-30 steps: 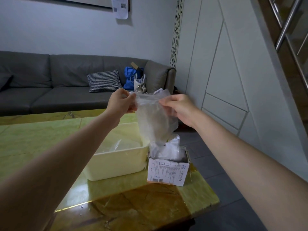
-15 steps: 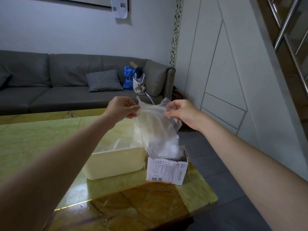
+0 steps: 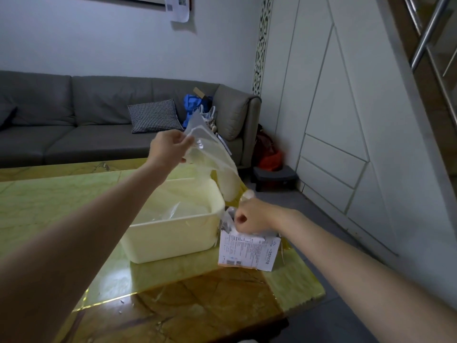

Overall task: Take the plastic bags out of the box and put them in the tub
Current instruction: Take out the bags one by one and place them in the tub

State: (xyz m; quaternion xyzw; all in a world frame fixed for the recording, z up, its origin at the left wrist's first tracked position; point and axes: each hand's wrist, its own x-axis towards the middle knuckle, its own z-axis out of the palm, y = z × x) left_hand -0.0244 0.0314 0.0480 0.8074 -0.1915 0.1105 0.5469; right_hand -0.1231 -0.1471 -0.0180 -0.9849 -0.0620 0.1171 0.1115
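A clear plastic bag, thin and see-through with a slight milky sheen, hangs in the air above the far right corner of a cream tub. The left hand pinches the bag's upper edge, fingers curled around the film, so the bag drapes down and to the right in a slanted sheet. Inside the tub lies more clear plastic, flat against the bottom. Just to the right of the tub, touching or nearly touching its side, stands a small white cardboard box with printed text and a barcode on its front. The right hand sits at the open top of the box, its fingers curled down onto crumpled clear plastic there; whether it has a firm grip cannot be told. Tub and box rest on a glossy green and brown stone-patterned bench. Beyond the bench is a grey sofa with a chequered cushion.
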